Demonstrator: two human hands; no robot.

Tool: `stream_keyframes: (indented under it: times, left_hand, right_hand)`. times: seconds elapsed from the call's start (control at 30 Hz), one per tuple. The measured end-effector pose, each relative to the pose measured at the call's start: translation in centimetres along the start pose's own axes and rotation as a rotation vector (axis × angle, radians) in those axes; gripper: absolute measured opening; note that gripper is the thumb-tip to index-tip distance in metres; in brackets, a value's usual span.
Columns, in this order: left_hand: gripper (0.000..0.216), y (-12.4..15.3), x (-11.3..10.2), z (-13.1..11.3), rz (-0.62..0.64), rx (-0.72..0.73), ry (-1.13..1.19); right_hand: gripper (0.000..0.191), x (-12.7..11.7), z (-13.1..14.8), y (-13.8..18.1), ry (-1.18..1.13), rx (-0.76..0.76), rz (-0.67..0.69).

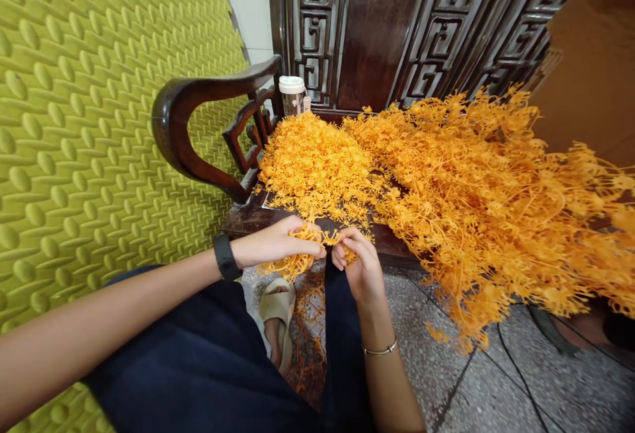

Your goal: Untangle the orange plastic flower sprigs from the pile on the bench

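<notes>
My left hand [297,244] is closed round a bunch of orange plastic sprigs [288,266], whose stringy ends hang below the palm. Close to its right, my right hand [358,258] is closed, thumb and fingertips pinching an orange piece at the bunch's edge, with more orange bits showing by its palm. Just beyond both hands, a heap of small loose orange pieces [317,162] lies on the dark wooden bench seat [243,220]. To the right spreads a larger pile of long branching orange stems [476,195], hanging over the seat's front edge.
A curved wooden armrest [171,112] rises at the left, beside a yellow-green textured mat [99,122]. A white-lidded cup [292,94] stands behind the heap against the carved backrest [377,43]. Brown cardboard [590,69] is at right. Black cables [516,367] cross the speckled floor [421,354].
</notes>
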State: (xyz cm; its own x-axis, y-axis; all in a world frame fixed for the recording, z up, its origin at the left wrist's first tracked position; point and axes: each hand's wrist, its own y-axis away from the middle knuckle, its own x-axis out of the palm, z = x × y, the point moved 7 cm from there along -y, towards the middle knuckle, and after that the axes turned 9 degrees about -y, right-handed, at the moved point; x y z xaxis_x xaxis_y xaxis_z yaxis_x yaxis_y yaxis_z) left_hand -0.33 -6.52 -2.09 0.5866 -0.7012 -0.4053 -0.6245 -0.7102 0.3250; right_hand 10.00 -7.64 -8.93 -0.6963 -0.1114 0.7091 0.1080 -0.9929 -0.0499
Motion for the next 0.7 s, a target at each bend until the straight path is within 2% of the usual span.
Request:
stream_keyframes:
  times: [0.07,0.17,0.37,0.57,0.7]
  left_hand:
    - [0.015,0.0,0.0,0.2,-0.005,-0.001,-0.006]
    - [0.014,-0.1,0.5,0.4,0.054,0.013,-0.04]
    - [0.015,0.2,1.5,0.7,0.186,0.009,-0.1]
    - [0.008,0.2,1.4,-0.3,0.168,0.093,-0.028]
    - [0.014,0.1,1.1,-0.8,0.111,0.12,-0.036]
  right_hand:
    - [0.014,0.1,0.0,0.2,0.052,-0.015,0.007]
    - [0.021,0.6,0.0,0.5,0.168,-0.04,0.041]
    - [0.018,0.4,0.6,0.6,0.395,-0.152,0.016]
    - [0.022,-0.7,1.4,0.4,0.474,-0.173,-0.041]
    - [0.021,-0.5,1.9,0.5,0.489,-0.168,-0.045]
